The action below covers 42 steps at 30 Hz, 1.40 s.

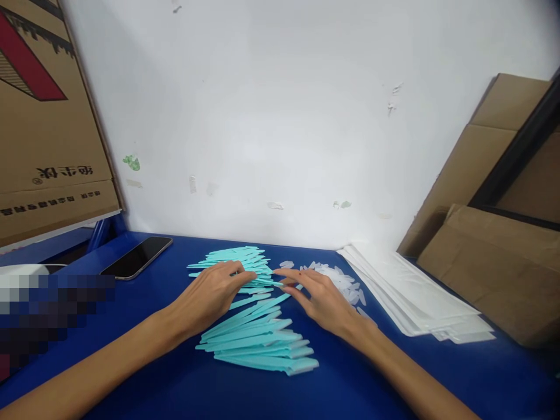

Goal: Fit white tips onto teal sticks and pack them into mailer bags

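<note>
My left hand (219,289) is closed in a pinch on a slim turquoise stick (272,283) that looks like an eyebrow razor. At the stick's right end are the fingertips of my right hand (318,291), thumb and forefinger close together; a small pale cap seems to be between them, mostly hidden. Behind my left hand lies a heap of similar turquoise razors (238,255). Nearer me, another fanned pile of razors (262,344) has translucent caps over the right-hand ends. Loose translucent caps (339,279) are heaped just beyond my right hand.
A phone (139,257) lies on the blue table (350,385) at the left. White flat bags or sheets (415,291) are stacked at the right, beside a brown paper packet (494,274) and cardboard (464,169). A large printed carton (52,128) stands at left; a white wall (280,116) rises behind.
</note>
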### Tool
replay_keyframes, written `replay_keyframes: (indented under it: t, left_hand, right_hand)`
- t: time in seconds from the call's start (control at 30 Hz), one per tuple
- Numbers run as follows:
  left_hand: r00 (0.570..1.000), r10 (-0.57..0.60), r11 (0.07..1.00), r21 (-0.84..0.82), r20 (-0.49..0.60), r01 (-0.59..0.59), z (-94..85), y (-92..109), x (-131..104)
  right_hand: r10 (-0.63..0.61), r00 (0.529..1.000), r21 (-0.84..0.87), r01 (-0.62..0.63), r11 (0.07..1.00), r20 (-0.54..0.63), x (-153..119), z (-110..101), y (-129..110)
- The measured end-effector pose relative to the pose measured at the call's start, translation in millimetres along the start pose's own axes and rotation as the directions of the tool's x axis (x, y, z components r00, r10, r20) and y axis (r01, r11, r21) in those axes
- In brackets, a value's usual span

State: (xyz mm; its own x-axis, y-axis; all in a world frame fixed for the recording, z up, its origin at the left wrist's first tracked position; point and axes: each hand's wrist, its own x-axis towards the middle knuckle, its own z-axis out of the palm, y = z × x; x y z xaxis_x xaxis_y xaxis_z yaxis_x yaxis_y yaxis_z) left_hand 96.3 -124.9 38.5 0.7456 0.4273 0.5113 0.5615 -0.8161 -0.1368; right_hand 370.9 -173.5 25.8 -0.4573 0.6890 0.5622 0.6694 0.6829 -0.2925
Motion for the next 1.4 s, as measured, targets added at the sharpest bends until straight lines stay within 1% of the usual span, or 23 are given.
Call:
replay_keyframes:
  t: [0.1,0.27,0.5,0.73,0.8,0.9,1.0,1.07,1.17,1.3,1.4]
  left_hand:
    - [1.000,-0.013,1.000,-0.012,0.015,0.013,-0.6,1.2,0.6]
    - [0.999,-0.026,0.999,-0.028,0.024,0.026,-3.6,0.5,2.3]
    - [1.000,-0.021,0.999,-0.043,0.019,0.022,-2.6,-2.4,0.8]
    - [0.998,-0.047,0.996,-0.074,0.031,0.049,-3.7,-1.8,1.6]
    - [0.999,-0.026,0.998,-0.054,0.036,0.028,-3.6,-1.5,1.0]
    - [0.998,0.041,0.999,-0.024,0.039,-0.040,-1.8,1.0,-1.1]
    - [0.994,0.106,0.994,-0.008,0.000,-0.106,1.1,6.1,-3.3]
    - [0.991,0.132,0.991,-0.005,-0.030,-0.132,2.6,9.8,-4.4]
    - [0.992,0.125,0.992,0.000,-0.033,-0.125,3.3,14.3,-6.2]
    - [0.994,0.113,0.994,0.013,0.001,-0.113,4.1,18.1,-8.4]
    - [0.996,0.083,0.996,0.015,0.043,-0.083,3.9,20.7,-7.2]
  right_hand:
    - [-0.018,1.000,-0.041,0.018,0.999,0.002,0.2,1.8,-1.1]
    - [-0.024,0.998,-0.045,0.021,0.999,-0.063,0.5,2.4,1.2]
    - [-0.058,0.996,-0.045,0.054,0.997,-0.070,-0.6,3.2,2.4]
    - [-0.018,0.989,0.044,0.025,0.999,-0.148,0.5,2.7,1.6]
    - [-0.057,0.988,0.033,0.063,0.997,-0.142,1.3,2.2,0.3]
    - [-0.139,0.981,0.011,0.142,0.990,-0.132,1.7,3.1,-4.3]
    - [-0.213,0.969,-0.026,0.212,0.977,-0.121,0.2,5.1,-10.1]
    - [-0.238,0.964,-0.053,0.234,0.971,-0.119,-1.9,6.3,-12.8]
    - [-0.244,0.963,-0.069,0.237,0.969,-0.118,-5.3,7.9,-14.4]
    - [-0.275,0.955,-0.099,0.264,0.959,-0.110,-7.7,8.9,-13.0]
    - [-0.266,0.959,-0.125,0.254,0.959,-0.093,-6.1,7.9,-9.4]
